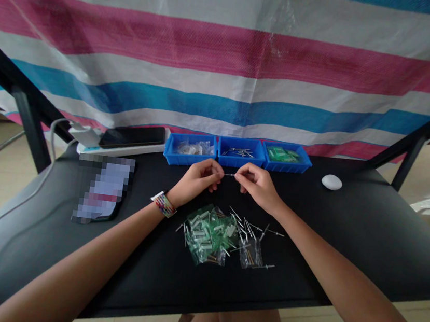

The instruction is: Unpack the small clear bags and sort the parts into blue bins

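My left hand (198, 179) and my right hand (257, 185) meet above the black table (347, 234), both pinched on a thin metal pin (230, 174) held level between them. The left wrist wears a woven multicoloured band. Just below the hands lies a pile of small clear bags with green parts (208, 233) and several loose metal pins (249, 229). Beyond the hands stand three blue trays: one with clear bags (190, 150), one with metal pins (241, 152), one with green parts (286, 157).
A phone (101, 194) lies at the left of the table. Behind it a dark tablet rests on a white power strip (123, 142) with a cable. A white round object (331, 182) sits at the right. A striped tarp hangs behind.
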A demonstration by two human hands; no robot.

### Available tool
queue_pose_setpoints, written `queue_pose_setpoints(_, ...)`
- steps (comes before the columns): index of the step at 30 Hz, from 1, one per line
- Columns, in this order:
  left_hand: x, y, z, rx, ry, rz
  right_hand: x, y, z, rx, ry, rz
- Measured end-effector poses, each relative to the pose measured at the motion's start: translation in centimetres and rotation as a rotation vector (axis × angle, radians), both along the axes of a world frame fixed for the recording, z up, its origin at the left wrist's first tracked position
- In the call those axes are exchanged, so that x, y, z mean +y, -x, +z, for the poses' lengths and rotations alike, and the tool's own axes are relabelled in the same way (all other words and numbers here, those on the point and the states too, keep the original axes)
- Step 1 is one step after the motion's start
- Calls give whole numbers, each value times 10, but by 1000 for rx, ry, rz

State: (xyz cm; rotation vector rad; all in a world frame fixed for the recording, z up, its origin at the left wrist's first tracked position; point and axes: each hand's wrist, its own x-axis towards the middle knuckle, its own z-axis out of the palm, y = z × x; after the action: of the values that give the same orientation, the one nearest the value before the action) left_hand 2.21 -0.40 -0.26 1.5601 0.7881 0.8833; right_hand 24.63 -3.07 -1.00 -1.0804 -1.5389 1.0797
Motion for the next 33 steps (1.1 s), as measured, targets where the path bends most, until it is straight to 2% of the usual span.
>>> queue_pose_setpoints(12,0,1,-2,5,44,10,0,0,2,56,-61,-87)
queue_pose_setpoints(21,1,1,-2,5,54,22,-1,1,1,75,-62,-82)
queue_pose_setpoints(29,0,1,0,13,40,14,2,3,-3,112,-23,-70)
queue_pose_setpoints(33,0,2,2,-10,25,15,4,2,-1,157,44,-41)
